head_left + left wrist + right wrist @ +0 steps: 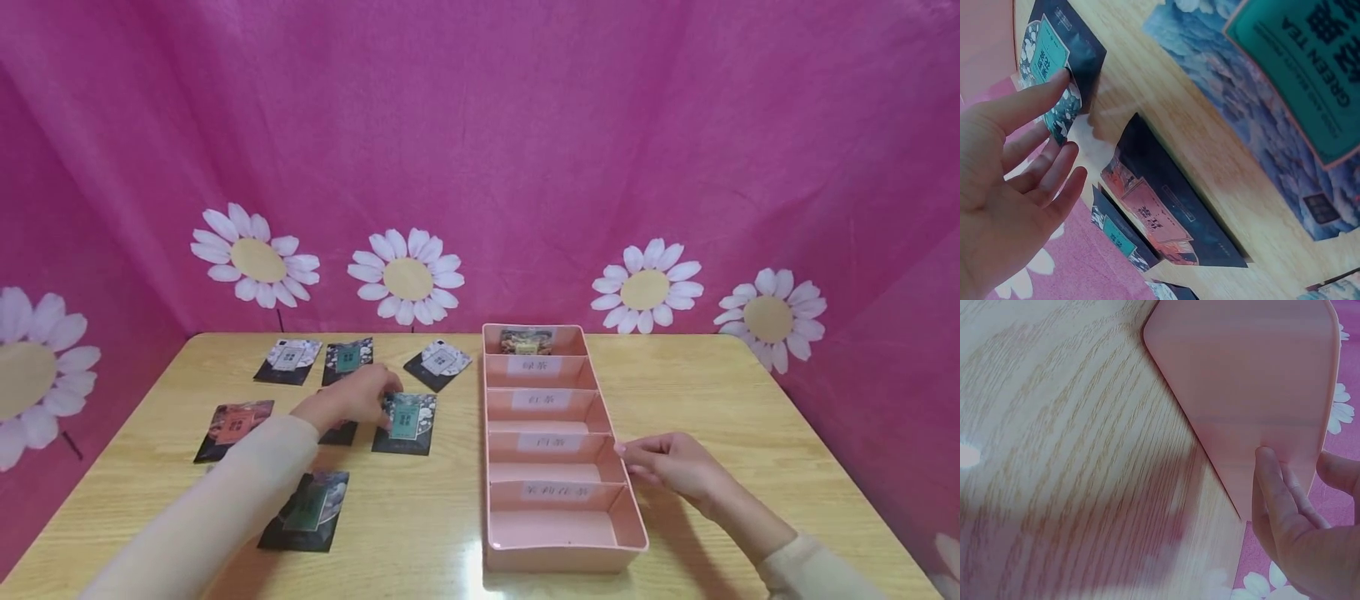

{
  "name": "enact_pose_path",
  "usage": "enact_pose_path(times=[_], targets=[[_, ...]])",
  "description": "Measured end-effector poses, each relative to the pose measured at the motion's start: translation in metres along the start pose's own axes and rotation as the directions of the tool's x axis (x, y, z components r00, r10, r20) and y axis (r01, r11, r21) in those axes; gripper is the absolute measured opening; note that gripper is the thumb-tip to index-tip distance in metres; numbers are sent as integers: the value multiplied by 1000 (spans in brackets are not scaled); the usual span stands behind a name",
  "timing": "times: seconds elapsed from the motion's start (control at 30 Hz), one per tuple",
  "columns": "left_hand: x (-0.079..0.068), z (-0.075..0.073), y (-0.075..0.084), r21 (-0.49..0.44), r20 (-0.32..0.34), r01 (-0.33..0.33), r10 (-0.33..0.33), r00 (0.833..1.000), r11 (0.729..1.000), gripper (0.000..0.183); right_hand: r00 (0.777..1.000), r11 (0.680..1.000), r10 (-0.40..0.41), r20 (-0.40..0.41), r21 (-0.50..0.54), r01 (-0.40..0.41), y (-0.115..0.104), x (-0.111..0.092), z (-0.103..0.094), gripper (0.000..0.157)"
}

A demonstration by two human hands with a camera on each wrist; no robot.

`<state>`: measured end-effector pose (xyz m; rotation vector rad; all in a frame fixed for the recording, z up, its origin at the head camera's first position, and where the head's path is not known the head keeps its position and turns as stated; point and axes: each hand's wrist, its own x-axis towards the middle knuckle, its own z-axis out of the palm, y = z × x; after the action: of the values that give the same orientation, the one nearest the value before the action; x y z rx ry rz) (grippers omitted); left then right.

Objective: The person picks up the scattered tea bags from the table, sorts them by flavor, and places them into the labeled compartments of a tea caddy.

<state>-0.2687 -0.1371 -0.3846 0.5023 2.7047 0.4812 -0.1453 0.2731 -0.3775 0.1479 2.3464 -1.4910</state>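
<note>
My left hand (pixel 358 395) pinches the top edge of a dark tea packet with a green label (pixel 407 427). In the left wrist view the thumb lies on the packet's printed face, while the other fingers are at its edge. On the right, my right hand (pixel 671 467) holds the side rim of a pink divided box (pixel 551 558). Its thumb is at the rim and its fingers touch the outer wall (pixel 1241 381). A packet (pixel 527 342) sits in the box's rear compartment. Beneath the left wrist, another packet (pixel 1154 209) with a reddish label is partly hidden in the head view.
More packets lie on the wooden table: a red-labelled one (pixel 235 429), a green-labelled one (pixel 306 512) in front, another green one (pixel 348 357) behind, and two pale-labelled ones (pixel 288 360). Label strips (pixel 535 366) mark the box dividers. A pink flowered cloth (pixel 480 167) hangs behind.
</note>
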Motion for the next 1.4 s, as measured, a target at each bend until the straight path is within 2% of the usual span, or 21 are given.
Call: enact_pose_path(times=[0.2,0.57,1.03,1.27,1.4], targets=[[0,-1,0,-43,-49,-3,1,999,999,40,1000,1000,-7,12,-7,7,-1,0,-1,47],[-2,-1,-2,-185,-61,-7,-4,998,983,22,999,999,-12,42,52,10,3,1,-1,49],[-4,-3,-8,-262,-64,-33,17,998,965,12,999,999,-17,52,36,15,2,-1,-2,49],[-7,-5,-10,-352,-51,-28,11,999,936,14,997,998,-27,69,51,24,3,-1,-2,50],[-9,-5,-11,-422,-42,-31,14,999,906,17,997,998,-29,71,54,25,3,0,-3,50]])
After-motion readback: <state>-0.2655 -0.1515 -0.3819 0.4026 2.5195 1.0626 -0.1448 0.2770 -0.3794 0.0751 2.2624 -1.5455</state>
